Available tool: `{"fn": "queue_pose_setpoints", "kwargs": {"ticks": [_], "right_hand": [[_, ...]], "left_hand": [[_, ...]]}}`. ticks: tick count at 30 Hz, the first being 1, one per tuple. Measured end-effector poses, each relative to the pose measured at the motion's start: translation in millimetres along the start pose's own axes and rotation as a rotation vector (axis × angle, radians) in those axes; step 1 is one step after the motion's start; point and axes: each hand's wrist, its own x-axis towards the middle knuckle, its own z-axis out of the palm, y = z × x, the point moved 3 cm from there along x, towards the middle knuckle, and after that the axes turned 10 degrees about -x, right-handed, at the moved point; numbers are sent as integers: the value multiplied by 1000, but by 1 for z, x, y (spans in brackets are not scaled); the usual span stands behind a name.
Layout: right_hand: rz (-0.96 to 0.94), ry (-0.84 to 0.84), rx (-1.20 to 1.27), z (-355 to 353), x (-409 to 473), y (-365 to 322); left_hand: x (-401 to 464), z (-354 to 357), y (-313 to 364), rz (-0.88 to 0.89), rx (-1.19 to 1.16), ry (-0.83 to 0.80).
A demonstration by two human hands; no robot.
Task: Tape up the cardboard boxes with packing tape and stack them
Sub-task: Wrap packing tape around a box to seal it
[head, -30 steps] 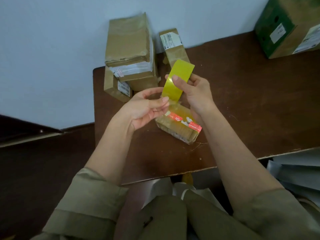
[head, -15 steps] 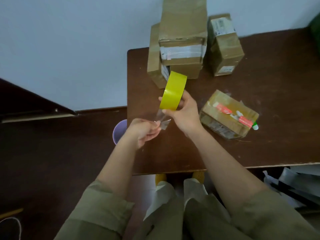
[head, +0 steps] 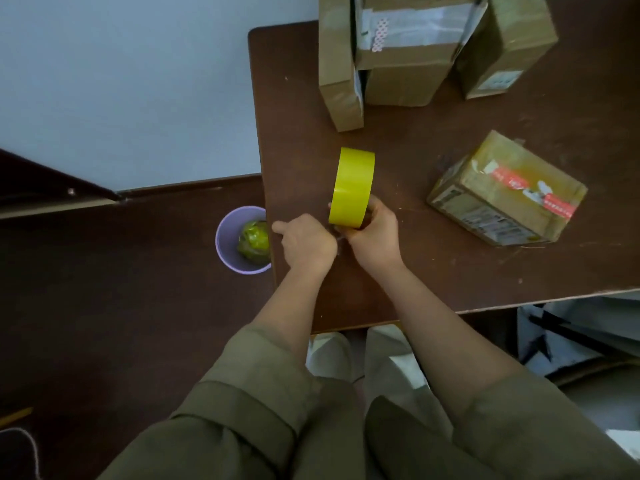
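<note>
A round lilac plastic bin [head: 228, 237] stands on the dark floor at nine o'clock from the hands, with a crumpled yellow-green wad of tape [head: 254, 240] inside it. Just right of it, over the dark brown wooden table [head: 298, 133], the left hand [head: 306, 242] is curled into a loose fist, knuckles up; what it pinches cannot be made out. Touching it at three o'clock, the right hand [head: 372, 233] grips the upright yellow roll of packing tape [head: 352, 187] from below. At twelve o'clock stand three tall taped brown cardboard boxes [head: 403, 46], close together. At two o'clock from the hands lies a small tilted brown cardboard box with red-and-white labels [head: 507, 188], apart from the others.
</note>
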Motion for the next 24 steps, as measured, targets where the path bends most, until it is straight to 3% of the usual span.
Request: {"fn": "queue_pose_setpoints", "kwargs": {"ticks": [4, 10, 13, 17, 20, 22, 24], "right_hand": [[-18, -79, -56, -6, 2, -10], [-100, -275, -292, -41, 6, -35], [-141, -253, -238, -74, 6, -43], [-196, 44, -93, -118, 4, -60], [-178, 342, -55, -155, 3, -60], [-93, 505, -150, -178, 5, -46], [68, 608, -316, -197, 9, -27]], "left_hand": [[-3, -9, 8, 9, 35, -2], [-17, -10, 15, 296, 387, 111], [-7, -18, 4, 239, 407, 119], [-9, -29, 4, 3, 42, 146], [-20, -36, 23, -40, -219, 382], [-33, -41, 43, 51, -365, 601], [-54, -41, 70, 331, -490, 755]]}}
